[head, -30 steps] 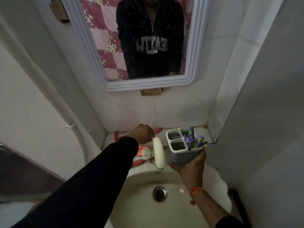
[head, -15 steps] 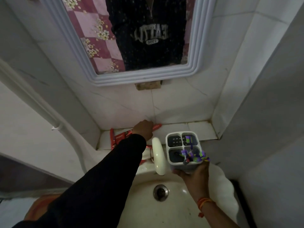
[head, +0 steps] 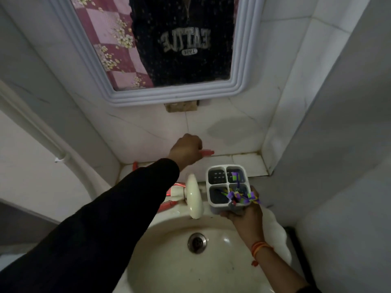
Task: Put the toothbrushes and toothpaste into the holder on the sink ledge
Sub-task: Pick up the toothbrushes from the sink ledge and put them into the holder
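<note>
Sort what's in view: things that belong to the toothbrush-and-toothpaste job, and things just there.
Job: holder in right hand; purple toothbrushes already in it; red item gripped by left hand; red tube by the tap; ledge.

Just there: tap, basin, drain, mirror.

Left arm: long black sleeve [head: 101, 225], plain, reaching to the wrist, lower left of frame. Right wrist: orange thread band [head: 260, 248], red tail hanging; dark cuff at the lower edge. Mirror reflection, top centre: black top [head: 182, 39], pale block lettering.
</note>
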Demonstrator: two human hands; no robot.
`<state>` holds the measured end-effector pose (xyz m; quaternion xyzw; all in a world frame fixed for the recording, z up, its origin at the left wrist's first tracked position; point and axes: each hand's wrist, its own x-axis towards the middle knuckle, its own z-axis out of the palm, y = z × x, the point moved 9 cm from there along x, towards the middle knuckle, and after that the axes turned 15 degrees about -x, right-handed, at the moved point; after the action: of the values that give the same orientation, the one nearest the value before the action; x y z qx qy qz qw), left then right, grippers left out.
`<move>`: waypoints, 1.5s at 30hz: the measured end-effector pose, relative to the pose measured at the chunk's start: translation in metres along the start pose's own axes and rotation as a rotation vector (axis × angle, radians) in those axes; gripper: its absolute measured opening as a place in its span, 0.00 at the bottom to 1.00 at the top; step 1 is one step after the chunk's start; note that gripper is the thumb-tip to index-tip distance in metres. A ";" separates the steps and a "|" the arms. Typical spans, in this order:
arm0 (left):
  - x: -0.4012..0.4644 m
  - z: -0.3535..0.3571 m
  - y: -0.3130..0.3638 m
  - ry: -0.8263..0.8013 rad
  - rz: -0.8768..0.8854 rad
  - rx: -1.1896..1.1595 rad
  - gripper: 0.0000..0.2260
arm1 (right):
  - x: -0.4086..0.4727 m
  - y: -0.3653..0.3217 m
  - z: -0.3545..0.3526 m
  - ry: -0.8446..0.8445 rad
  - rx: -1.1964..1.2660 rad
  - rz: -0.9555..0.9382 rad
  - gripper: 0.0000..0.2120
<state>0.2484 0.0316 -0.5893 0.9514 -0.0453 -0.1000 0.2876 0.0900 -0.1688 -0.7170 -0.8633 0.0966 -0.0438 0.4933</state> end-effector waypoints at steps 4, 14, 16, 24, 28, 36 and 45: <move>-0.022 -0.033 0.055 0.099 0.176 -0.073 0.16 | 0.000 -0.006 -0.001 -0.026 0.015 -0.009 0.47; -0.039 0.033 0.118 -0.162 0.283 0.109 0.10 | -0.004 -0.019 -0.001 -0.049 0.089 -0.081 0.40; -0.041 0.049 0.116 -0.224 0.272 0.108 0.10 | -0.003 -0.015 0.000 -0.040 0.072 -0.089 0.41; -0.037 0.034 0.092 -0.259 0.196 -0.109 0.09 | -0.001 -0.011 -0.003 -0.022 0.083 -0.102 0.46; -0.024 0.003 0.039 -0.133 0.032 -0.224 0.09 | 0.000 -0.011 -0.005 -0.004 0.046 -0.106 0.51; -0.007 -0.010 -0.092 -0.036 -0.230 0.160 0.17 | 0.004 -0.003 0.001 -0.028 0.088 -0.084 0.47; 0.001 0.018 -0.120 0.020 -0.226 0.308 0.13 | 0.009 0.013 0.008 -0.056 0.084 -0.063 0.50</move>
<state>0.2490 0.1208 -0.6710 0.9842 0.0500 -0.1140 0.1262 0.0984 -0.1707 -0.7321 -0.8455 0.0535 -0.0392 0.5299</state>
